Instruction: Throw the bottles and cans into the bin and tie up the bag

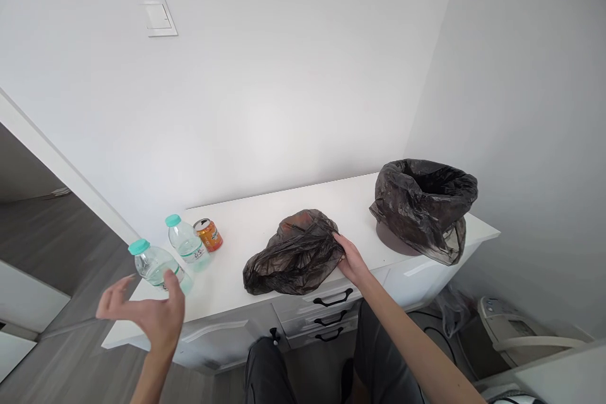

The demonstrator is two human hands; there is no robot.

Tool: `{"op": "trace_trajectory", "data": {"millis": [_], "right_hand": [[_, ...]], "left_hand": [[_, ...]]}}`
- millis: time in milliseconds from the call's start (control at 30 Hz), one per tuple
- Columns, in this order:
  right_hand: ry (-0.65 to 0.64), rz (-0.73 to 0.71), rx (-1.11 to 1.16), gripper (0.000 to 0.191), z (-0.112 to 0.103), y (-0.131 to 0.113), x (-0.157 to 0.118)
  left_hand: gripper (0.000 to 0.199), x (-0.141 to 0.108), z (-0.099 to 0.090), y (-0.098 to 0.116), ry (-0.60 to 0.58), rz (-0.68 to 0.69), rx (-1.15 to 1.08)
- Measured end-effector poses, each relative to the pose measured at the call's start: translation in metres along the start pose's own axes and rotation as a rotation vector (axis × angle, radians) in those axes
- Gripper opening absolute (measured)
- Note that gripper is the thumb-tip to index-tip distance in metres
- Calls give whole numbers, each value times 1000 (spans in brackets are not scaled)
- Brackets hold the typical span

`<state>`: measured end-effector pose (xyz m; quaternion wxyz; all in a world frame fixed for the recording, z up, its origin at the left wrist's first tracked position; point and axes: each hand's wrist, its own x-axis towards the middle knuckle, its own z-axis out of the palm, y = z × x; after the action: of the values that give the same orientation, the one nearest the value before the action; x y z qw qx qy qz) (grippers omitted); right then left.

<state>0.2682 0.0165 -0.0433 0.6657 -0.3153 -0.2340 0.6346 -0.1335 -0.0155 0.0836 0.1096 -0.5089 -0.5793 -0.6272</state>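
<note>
My left hand (pixel 146 315) is open, thumb and fingers spread, just in front of a clear plastic bottle (pixel 158 265) with a teal cap. Whether a fingertip touches the bottle, I cannot tell. A second such bottle (pixel 186 241) stands behind it, beside an orange drink can (pixel 209 235) with an opened top. On the right, my right hand (pixel 349 257) pinches the edge of a black plastic bag (pixel 296 255) lying on the white cabinet top. Something orange shows faintly through the thin film; its kind is hidden.
A brown bin (pixel 395 240) lined with a black bag (pixel 416 202) stands at the cabinet's right end. Black-handled drawers (pixel 331 317) face me below the white top (pixel 227 284). A grey appliance (pixel 516 331) and cables are on the floor at right. A light switch (pixel 160 17) is on the wall.
</note>
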Motion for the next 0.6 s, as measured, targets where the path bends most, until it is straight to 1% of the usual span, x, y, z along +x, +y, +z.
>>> {"op": "trace_trajectory", "data": {"millis": [33,67,100,167,233,267,300,333,367,467,533,600], "right_hand": [[-1,-2,3,34,0,0,0],[-2,-5,4,34,-1,0,0],[-2,-8,4,34,-1,0,0],[-4,-10,5,37,-3,1,0],[-4,-9,14,38,-4,1,0],[-2,-9,19,38,-4,1,0],[-2,-9,23,37,-4,0,0],[-3,-11,25,36,-4,0,0],[-3,-14,26,36,-4,0,0],[-9,-14,26,38,-3,-1,1],[1,-6,23,40,-3,-2,2],[21,2,18,44,-2,-2,3]], "left_hand": [[67,-6,1,15,7,62,11],[54,-13,3,31,-62,111,3],[44,-22,7,46,-210,145,-18],[33,-43,20,75,-609,162,-59],[35,-66,40,95,-991,155,-97],[40,-77,52,102,-1127,149,-117],[44,-87,65,105,-1226,151,-139],[48,-96,79,105,-1284,164,-155],[50,-103,93,103,-1304,190,-150],[54,-113,134,90,-1245,280,-31],[53,-112,158,82,-1213,303,45],[49,-106,177,77,-1218,305,78]]}}
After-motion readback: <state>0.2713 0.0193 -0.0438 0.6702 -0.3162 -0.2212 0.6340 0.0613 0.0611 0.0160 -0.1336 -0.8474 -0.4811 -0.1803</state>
